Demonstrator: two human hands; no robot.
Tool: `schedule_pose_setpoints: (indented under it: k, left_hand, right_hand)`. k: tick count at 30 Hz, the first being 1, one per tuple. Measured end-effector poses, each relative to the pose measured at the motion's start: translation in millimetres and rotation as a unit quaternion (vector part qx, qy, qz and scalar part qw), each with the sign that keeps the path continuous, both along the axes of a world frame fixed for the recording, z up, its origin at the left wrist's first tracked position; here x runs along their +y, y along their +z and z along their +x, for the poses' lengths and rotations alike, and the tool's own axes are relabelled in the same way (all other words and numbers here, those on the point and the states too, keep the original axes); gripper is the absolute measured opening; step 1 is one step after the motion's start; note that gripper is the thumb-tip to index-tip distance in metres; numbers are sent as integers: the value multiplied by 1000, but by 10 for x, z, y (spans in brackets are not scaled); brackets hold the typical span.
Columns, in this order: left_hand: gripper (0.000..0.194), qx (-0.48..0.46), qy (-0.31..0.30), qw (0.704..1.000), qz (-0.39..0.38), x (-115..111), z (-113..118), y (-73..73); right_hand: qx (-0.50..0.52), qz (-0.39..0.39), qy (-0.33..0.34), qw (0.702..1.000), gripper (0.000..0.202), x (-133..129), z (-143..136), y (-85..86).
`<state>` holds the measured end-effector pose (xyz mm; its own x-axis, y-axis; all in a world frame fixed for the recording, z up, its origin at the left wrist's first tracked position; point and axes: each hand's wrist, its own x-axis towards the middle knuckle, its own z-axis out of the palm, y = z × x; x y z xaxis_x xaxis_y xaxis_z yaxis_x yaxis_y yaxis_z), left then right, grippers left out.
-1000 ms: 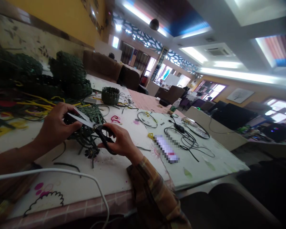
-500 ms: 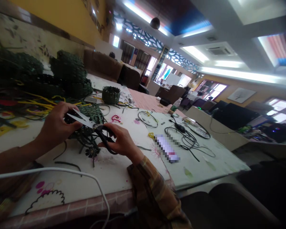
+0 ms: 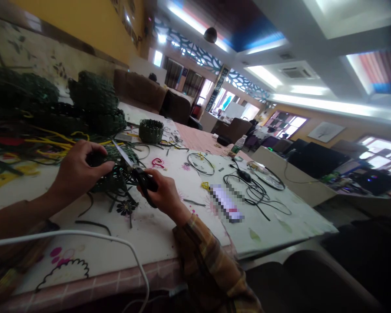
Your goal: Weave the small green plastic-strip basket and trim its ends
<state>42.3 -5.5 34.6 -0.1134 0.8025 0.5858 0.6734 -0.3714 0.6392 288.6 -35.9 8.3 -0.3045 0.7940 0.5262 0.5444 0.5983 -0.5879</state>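
Note:
A woven dark-green basket (image 3: 117, 177) with loose strip ends hanging from it is on the white tablecloth. My left hand (image 3: 81, 167) grips its near-left side, thumb and fingers pinched on the weave. In my right hand (image 3: 164, 191) are scissors (image 3: 125, 155) with black handles, their blades closed together and pointing up and left over the basket. Whether a strip lies between the blades I cannot tell. Cut strips lie nearby, including a dark strip (image 3: 93, 224) below the basket and a short strip (image 3: 194, 202) to the right of my right hand.
More woven baskets (image 3: 93, 93) are piled at the left back, with yellow strips (image 3: 52, 145) in front. A small round basket (image 3: 151, 131) stands behind. Coiled black cable (image 3: 252, 187), a bottle (image 3: 238, 145) and a blurred-out pale packet (image 3: 226, 203) lie rightward. A white cable (image 3: 117, 238) crosses the front.
The scissors' blades, spread apart before, have come together, and the fingers of my right hand have closed on the handles. My left hand stays on the basket.

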Motion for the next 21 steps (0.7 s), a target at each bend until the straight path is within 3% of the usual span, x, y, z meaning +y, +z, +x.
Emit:
schedule_pose_setpoints:
  k: [8,21]
  left_hand:
    - [34,25,54,998,24,52,-57,-12]
    - [29,90,10,991,102,-80,-19,61]
  right_hand:
    - [23,24,11,999,54,58,17,-5]
    - [-93,107,22,990,49,-12,112,149]
